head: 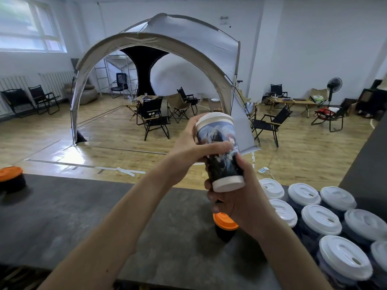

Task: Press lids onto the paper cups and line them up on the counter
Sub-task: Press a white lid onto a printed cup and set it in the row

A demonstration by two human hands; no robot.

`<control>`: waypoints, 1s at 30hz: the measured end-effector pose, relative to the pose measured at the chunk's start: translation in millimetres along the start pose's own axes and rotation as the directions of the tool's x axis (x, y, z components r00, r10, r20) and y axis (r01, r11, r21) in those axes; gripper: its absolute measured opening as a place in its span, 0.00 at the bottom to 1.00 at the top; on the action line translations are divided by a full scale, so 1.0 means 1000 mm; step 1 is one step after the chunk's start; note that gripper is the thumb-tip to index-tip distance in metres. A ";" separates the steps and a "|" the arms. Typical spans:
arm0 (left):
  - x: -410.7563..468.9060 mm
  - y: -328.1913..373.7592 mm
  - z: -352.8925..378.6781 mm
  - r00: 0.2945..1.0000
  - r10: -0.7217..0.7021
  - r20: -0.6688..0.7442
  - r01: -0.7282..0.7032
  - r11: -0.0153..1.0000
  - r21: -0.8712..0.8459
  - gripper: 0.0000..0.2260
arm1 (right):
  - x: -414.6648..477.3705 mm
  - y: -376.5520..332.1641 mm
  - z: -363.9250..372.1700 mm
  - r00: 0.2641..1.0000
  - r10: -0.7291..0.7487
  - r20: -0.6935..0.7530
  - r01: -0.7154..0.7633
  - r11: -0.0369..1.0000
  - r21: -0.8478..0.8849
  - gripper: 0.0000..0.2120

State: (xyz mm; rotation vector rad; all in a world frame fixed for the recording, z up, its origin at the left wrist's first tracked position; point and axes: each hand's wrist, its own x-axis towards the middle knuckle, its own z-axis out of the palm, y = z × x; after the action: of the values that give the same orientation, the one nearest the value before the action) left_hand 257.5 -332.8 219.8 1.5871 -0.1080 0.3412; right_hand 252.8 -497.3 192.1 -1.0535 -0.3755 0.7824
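**Unlidded cup in both hands; capping partly done**

Your left hand (188,141) curls round the upper half of a printed paper cup (217,135), and your right hand (240,201) grips its lower end, above the counter (83,206). It bears no lid. White-lidded cups (320,218) cluster at right. One orange-lidded cup (225,221) stands beneath your hands, and a second orange-lidded cup (10,173) stands far left. By this evidence, most cups are capped, and this one and the final lining-up remain.
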 end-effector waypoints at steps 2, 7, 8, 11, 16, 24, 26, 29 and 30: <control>-0.001 0.001 0.004 0.998 0.056 -0.024 -0.056 0.998 0.004 0.35 | -0.002 0.002 0.002 0.999 0.010 0.050 -0.012 0.998 0.055 0.32; 0.000 0.001 0.005 0.997 0.034 -0.074 -0.034 0.999 0.008 0.30 | -0.004 0.004 0.002 1.000 -0.017 0.023 0.016 1.000 0.025 0.31; 0.000 0.001 0.005 0.999 -0.023 -0.040 0.020 0.996 -0.091 0.29 | -0.005 0.003 0.003 0.999 0.003 0.045 -0.007 0.997 0.082 0.33; 0.000 0.000 0.006 0.995 -0.094 -0.046 0.081 0.971 -0.224 0.26 | -0.008 0.003 0.007 0.995 0.047 0.084 -0.067 0.968 0.243 0.35; -0.004 -0.001 0.010 0.985 -0.163 0.055 0.172 0.932 -0.318 0.33 | -0.014 -0.001 0.008 0.976 0.053 0.211 -0.131 0.917 0.376 0.34; -0.005 -0.015 0.004 0.979 -0.189 -0.078 0.148 0.919 -0.365 0.22 | -0.015 -0.002 -0.002 0.996 0.072 0.050 -0.081 0.977 0.196 0.37; -0.010 -0.022 0.002 0.977 -0.142 -0.160 0.078 0.932 -0.354 0.15 | -0.016 -0.006 -0.006 0.953 -0.149 -0.264 0.101 0.977 -0.187 0.36; -0.020 -0.034 0.009 0.981 -0.137 -0.135 0.073 0.916 -0.394 0.16 | -0.014 0.002 -0.013 0.770 -0.550 -0.323 0.275 0.743 -0.610 0.31; -0.023 -0.038 0.014 0.979 -0.179 -0.098 0.123 0.902 -0.414 0.16 | -0.012 0.009 -0.015 0.667 -0.688 -0.285 0.288 0.591 -0.753 0.30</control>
State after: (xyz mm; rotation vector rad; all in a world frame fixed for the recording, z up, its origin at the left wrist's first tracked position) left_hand 248.3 -347.5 176.8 1.1471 0.0476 0.2810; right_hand 250.8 -513.2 178.0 -1.6753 -0.4326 -0.2726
